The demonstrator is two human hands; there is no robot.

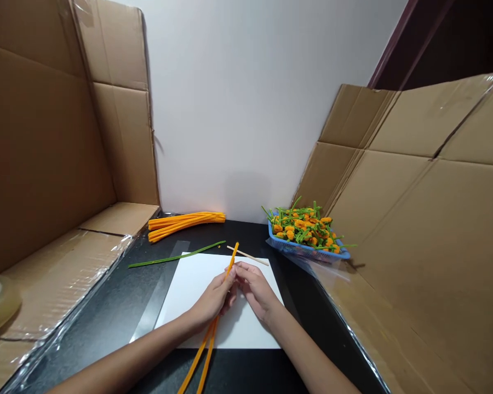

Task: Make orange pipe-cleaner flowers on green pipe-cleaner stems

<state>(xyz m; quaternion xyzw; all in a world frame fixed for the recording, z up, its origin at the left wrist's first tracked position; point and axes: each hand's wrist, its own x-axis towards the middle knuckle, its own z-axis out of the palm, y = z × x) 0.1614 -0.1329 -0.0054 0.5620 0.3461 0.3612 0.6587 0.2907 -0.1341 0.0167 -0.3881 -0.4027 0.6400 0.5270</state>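
Note:
Orange pipe cleaners [207, 350] run up through my left hand [214, 300], which is closed around them. Their upper tips stick out above the fingers, and two long tails spread apart below, toward the bottom edge. My right hand [254, 287] meets the left one, its thumb and fingers pinched on the same orange stems near the top. Part of the grip is hidden between the hands. Beneath both hands lies a white sheet [189, 284]. A thin wooden stick [248, 255] rests across its far edge, and a green pipe cleaner [176, 257] lies at the far left.
A bundle of orange pipe cleaners [184, 223] lies by the wall. At the back right, a blue basket [283, 243] holds many orange and green pipe-cleaner pieces. Cardboard walls [119, 137] flank the black table [107, 317]. A tape roll [8, 306] sits at far left.

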